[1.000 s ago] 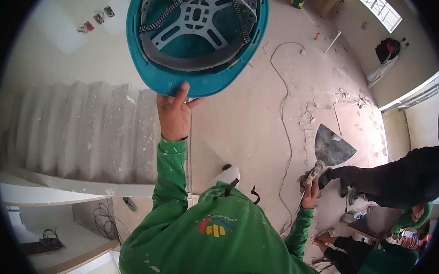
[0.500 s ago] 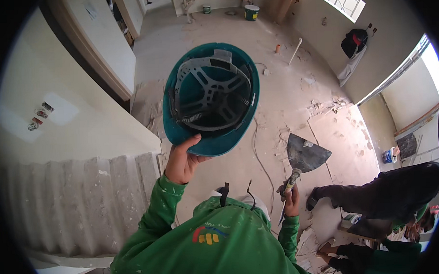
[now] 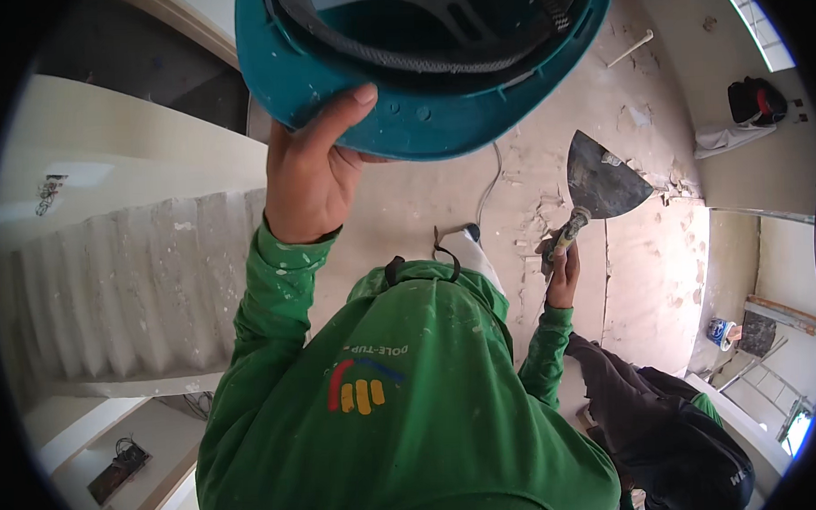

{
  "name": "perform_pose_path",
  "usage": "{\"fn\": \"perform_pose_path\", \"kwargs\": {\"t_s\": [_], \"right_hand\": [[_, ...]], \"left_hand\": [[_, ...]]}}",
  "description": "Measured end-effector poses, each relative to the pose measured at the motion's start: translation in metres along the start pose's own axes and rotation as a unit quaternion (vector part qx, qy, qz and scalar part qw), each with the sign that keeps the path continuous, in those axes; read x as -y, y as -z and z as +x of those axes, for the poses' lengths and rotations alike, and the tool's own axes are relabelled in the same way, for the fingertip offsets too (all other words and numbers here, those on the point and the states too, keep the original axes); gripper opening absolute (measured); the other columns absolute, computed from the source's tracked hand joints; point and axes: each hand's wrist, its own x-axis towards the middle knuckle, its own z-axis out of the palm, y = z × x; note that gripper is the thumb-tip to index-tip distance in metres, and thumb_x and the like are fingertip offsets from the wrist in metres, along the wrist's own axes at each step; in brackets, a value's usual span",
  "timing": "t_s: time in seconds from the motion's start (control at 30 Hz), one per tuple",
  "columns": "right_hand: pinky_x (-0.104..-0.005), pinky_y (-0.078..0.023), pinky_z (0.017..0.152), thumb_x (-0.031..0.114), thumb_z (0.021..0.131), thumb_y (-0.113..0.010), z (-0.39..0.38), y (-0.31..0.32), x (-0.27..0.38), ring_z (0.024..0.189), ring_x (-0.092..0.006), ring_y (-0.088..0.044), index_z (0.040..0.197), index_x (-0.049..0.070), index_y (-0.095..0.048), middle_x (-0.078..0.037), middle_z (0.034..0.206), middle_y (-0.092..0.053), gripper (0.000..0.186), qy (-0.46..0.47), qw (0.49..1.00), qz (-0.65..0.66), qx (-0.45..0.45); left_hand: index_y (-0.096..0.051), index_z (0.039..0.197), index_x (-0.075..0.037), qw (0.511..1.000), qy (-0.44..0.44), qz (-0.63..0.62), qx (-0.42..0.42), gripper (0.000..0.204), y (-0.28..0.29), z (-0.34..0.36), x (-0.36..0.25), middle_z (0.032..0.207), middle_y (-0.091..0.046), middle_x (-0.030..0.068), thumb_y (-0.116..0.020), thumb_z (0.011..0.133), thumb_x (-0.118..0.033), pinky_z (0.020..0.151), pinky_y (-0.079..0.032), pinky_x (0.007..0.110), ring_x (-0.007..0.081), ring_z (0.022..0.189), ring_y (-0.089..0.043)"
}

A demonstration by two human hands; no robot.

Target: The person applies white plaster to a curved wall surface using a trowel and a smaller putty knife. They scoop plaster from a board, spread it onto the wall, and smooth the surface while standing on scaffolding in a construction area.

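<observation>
A teal hard hat [image 3: 439,119] fills the top of the view, its inside with grey suspension straps turned toward me. My left hand [image 3: 313,173] grips its brim, thumb over the inner side and fingers beneath. Lower and to the right, my right hand [image 3: 561,272] is wrapped round the handle of a wide putty knife [image 3: 606,178]. Its dark, fan-shaped blade points up and away over the floor, with a pale smear near one edge. The far part of the hat is cut off by the frame.
A corrugated, plaster-spattered surface [image 3: 140,291] stands at left beside a pale wall. Another person [image 3: 675,425] in dark clothes is close at lower right. A cable [image 3: 490,189] crosses the dusty floor. A bucket [image 3: 721,332] stands far right; a cap [image 3: 755,102] hangs on the wall.
The hard hat has come much closer and higher in view with my left hand. The putty knife has shifted up and right, still held. The whole view has tilted.
</observation>
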Motion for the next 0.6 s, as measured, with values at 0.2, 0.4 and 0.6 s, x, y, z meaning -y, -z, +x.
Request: {"fn": "perform_pose_path", "kwargs": {"t_s": [0.2, 0.4, 0.6], "right_hand": [[-0.0204, -0.033, 0.055, 0.034, 0.096, -0.046, 0.100, 0.052, 0.031, 0.066, -0.0054, -0.042, 0.118, 0.000, -0.048, -0.004, 0.086, -0.059, 0.040, 0.004, 0.998, -0.049, 0.042], [-0.0204, -0.033, 0.054, 0.034, 0.096, -0.046, 0.129, 0.068, 0.040, 0.064, -0.0051, -0.041, 0.118, 0.000, -0.048, -0.004, 0.085, -0.059, 0.041, 0.000, 0.998, -0.070, 0.001], [-0.0210, -0.034, 0.054, 0.036, 0.096, -0.046, 0.125, 0.047, 0.028, 0.064, -0.0062, -0.043, 0.115, 0.001, -0.048, -0.005, 0.083, -0.059, 0.040, -0.004, 0.996, -0.039, -0.081]], "left_hand": [[-0.039, 0.129, -0.002, 0.959, -0.222, 0.156, 0.086, 0.047, -0.040, 0.145, -0.044, 0.117, -0.056, 0.0118, -0.057, 0.086, -0.005, 0.073, -0.059, 0.041, 0.0262, 0.098, -0.063], [-0.039, 0.129, -0.002, 0.898, -0.258, 0.356, 0.012, 0.046, 0.006, 0.278, -0.042, 0.118, -0.055, 0.0128, -0.055, 0.086, -0.007, 0.075, -0.057, 0.042, 0.0274, 0.099, -0.063], [-0.038, 0.128, -0.002, 0.830, -0.231, 0.506, -0.042, 0.044, 0.049, 0.395, -0.020, 0.118, -0.054, 0.0138, -0.054, 0.087, -0.008, 0.077, -0.055, 0.043, 0.0286, 0.100, -0.062]]}}
